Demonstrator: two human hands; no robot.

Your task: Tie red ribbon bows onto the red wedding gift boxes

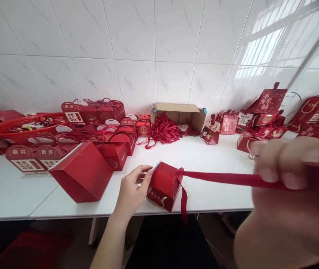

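A small red gift box (pixel 163 186) with gold print stands near the front edge of the white table (pixel 206 157). My left hand (pixel 133 190) grips its left side, fingers curled on the top flap. A red ribbon (pixel 226 178) runs from the box's top to the right. My right hand (pixel 293 190), large and blurred close to the camera, pinches that ribbon taut. A short ribbon tail hangs down the box's front.
A bigger red box (pixel 82 172) lies tilted left of my hand. Several finished red boxes (pixel 114 127) crowd the back left beside a red basin (pixel 22 129). A cardboard box (pixel 178 114) with a ribbon heap (pixel 162 130) sits at the back. More red boxes (pixel 262 123) stand at right.
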